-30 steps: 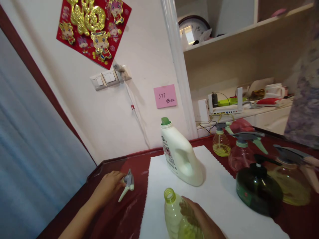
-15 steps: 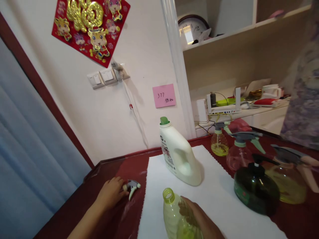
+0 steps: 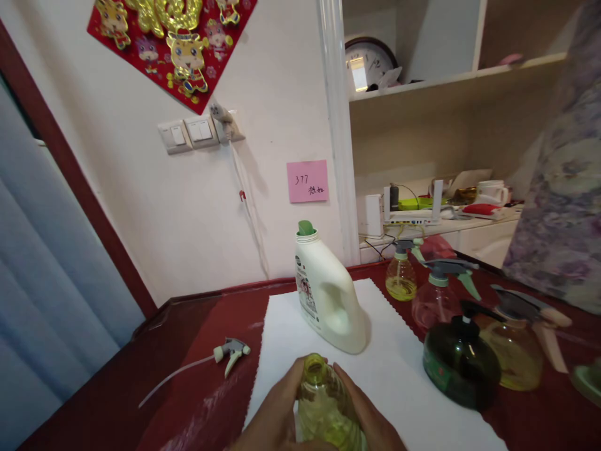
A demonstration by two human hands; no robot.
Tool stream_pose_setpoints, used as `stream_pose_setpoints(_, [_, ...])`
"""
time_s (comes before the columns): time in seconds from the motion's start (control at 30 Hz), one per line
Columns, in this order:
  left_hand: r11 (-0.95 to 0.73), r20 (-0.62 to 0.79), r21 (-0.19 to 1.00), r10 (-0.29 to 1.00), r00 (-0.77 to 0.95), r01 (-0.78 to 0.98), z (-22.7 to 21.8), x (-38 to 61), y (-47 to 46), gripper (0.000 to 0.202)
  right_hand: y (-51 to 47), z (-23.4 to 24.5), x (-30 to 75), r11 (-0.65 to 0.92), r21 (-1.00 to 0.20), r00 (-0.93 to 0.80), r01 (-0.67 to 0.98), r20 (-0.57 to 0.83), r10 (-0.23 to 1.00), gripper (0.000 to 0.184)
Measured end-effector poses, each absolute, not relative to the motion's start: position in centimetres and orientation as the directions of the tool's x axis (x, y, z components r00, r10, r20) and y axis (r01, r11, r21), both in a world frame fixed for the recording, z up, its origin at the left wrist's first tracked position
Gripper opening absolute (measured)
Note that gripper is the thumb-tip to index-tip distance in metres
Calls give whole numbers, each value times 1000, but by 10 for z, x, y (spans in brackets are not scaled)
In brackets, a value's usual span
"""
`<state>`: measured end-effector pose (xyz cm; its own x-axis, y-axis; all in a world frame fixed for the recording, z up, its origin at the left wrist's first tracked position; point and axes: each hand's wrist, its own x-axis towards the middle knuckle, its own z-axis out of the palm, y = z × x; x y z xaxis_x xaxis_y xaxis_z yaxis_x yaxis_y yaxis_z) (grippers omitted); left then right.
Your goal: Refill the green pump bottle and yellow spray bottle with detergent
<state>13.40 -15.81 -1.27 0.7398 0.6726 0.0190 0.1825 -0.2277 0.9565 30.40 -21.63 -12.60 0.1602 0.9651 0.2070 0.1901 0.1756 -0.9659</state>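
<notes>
Now a yellow-green plastic bottle (image 3: 325, 404) is gripped upright at 6 o'clock, pressed from both sides by the left hand (image 3: 275, 416) and right hand (image 3: 364, 413), above a white paper sheet (image 3: 282, 332); a spray trigger head (image 3: 232, 351) is seen at 9 o'clock.

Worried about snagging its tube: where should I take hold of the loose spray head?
Probably grip the grey head of the trigger sprayer from above, coming from the right. It lies on its side on the red table cover, its trigger angled toward you and thin tube trailing off left.
</notes>
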Motion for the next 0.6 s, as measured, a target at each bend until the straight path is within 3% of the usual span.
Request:
stream_pose_setpoints(0.17, [-273,146,943,856,495,193,-6,126,-124,70,-221,-124,315,280,-914,183,295,341,922,91])
stream_pose_setpoints(0.27, [-285,180,936,891,417,206,-10,115,-96,67,-224,-125,320,242,-906,252,346,338,907,79])
stream_pose_setpoints(0.6, [-290,127,895,894,429,340,-58,109,-82,79,-222,-127,313,339,-823,301,456,501,811,47])
